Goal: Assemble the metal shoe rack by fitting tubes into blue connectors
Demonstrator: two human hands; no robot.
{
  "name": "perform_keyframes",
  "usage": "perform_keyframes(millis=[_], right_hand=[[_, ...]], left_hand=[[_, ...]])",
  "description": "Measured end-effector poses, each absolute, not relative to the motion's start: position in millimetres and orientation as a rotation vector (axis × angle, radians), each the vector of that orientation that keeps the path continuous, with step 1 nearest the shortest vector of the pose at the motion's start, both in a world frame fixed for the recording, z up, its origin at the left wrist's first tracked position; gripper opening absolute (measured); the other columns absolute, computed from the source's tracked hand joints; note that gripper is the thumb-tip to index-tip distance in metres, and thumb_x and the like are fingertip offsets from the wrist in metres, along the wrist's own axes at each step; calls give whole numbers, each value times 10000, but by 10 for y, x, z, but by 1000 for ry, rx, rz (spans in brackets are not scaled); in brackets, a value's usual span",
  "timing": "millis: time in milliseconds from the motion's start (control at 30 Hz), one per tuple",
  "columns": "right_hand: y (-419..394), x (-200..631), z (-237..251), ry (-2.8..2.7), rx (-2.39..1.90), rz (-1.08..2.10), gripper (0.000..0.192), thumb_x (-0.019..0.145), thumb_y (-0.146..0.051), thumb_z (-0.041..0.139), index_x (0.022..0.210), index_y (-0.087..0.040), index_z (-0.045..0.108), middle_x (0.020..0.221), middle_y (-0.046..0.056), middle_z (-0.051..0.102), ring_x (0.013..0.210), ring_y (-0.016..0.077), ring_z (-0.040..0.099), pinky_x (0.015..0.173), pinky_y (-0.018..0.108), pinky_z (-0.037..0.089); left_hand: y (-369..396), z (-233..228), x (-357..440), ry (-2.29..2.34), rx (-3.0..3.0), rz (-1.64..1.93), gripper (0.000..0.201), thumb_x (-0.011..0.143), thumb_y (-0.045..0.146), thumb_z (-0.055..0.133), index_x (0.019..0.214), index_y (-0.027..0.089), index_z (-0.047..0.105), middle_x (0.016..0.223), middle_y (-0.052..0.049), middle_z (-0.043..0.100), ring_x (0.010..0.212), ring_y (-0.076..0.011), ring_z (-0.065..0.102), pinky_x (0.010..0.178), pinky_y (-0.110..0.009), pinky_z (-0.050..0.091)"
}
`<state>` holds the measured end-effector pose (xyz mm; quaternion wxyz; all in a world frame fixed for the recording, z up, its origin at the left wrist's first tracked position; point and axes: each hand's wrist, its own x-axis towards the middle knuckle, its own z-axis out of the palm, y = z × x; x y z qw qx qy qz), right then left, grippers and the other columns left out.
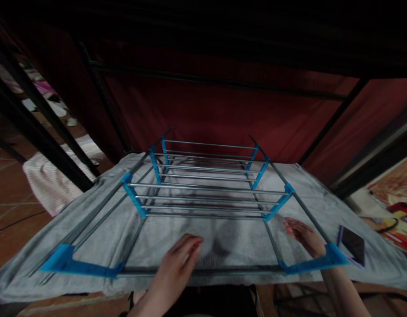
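Observation:
A folding drying rack (pixel 206 189) of grey metal rods with blue plastic joints lies flat over a grey towel (pixel 223 237) spread in front of me. My left hand (pixel 179 259) rests palm down on the towel just past the rack's near bar, fingers together and flat, holding nothing. My right hand (pixel 302 235) lies on the towel inside the rack's near right corner, beside a blue corner joint (pixel 322 262), fingers stretched out and empty.
A dark phone (pixel 353 244) lies on the towel at the right. Colourful printed material (pixel 395 211) sits further right. Black metal frame bars (pixel 35 119) rise at the left, with a pale striped cloth (pixel 46 180) below them. A dark red fabric wall (pixel 223 110) stands behind.

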<state>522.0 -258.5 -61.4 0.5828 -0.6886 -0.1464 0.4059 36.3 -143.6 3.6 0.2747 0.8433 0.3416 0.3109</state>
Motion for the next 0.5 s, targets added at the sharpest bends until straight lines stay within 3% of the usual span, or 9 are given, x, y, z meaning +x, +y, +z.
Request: perform_keyframes(millis=[67,200,333,500], right_hand=[[-2556,5314,-617,-401,-1623,954,331,675,-329,776,994,-247,745,999,83,774,864,218,731,761,273,617],[-2502,5628,-716,-493,-1643,941,405,708,-367,785,1090,-245,731,1083,103,764,939,233,738,816,282,618],[-2364,5847,-841,-546,-1637,923,393,707,-363,787,1077,-242,733,1079,105,761,923,221,738,794,265,615],[-2037,5817,-912,-590,-1620,868,321,677,-352,770,972,-230,733,1001,85,762,878,216,727,808,292,606]], left_hand=[[-1432,-154,757,822,2362,607,315,980,195,488,1248,221,650,1246,-88,680,1160,-206,650,1016,-334,550],[-1313,-389,1401,794,2497,411,444,943,64,446,1355,159,580,1410,-138,600,1326,-239,553,1116,-394,486],[-1357,-64,1612,439,2603,260,302,977,121,454,1196,170,656,1161,-90,724,1077,-210,681,958,-339,558],[-1489,913,1486,20,2699,460,259,1006,188,472,1187,205,657,999,-48,753,1000,-178,689,898,-293,541]])
